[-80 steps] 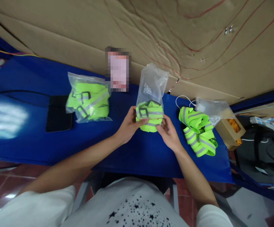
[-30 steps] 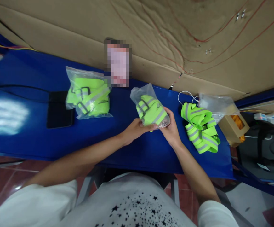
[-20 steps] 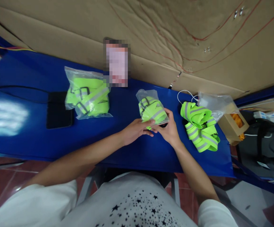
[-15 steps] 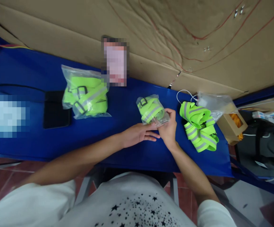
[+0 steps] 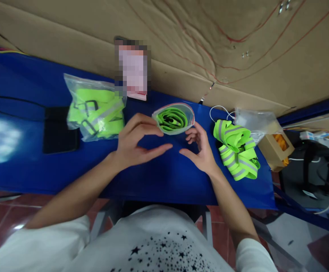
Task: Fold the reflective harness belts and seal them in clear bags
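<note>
A small clear zip bag (image 5: 191, 121) stands on the blue table with its mouth facing up and spread into an oval. Coiled inside it is a neon-yellow reflective strap (image 5: 171, 119). My left hand (image 5: 137, 141) is at the bag's left side, fingertips near or touching its edge, thumb stretched well apart. On the other side, my right hand (image 5: 200, 147) has its fingers half curled close to the bag's right edge, thumb apart from them. Neither hand is closed round the bag.
Left of my hands lies a larger zip bag of yellow straps (image 5: 96, 113), beside a black flat device (image 5: 61, 130). Loose reflective straps (image 5: 238, 151), a clear empty bag (image 5: 255, 121) and a cardboard box (image 5: 275, 151) are on the right. A cardboard wall (image 5: 96, 45) runs behind.
The small bag has gone from lying tilted in my hands to upright with its mouth spread. My hands have moved apart, the left one to the left, and their grip has loosened.
</note>
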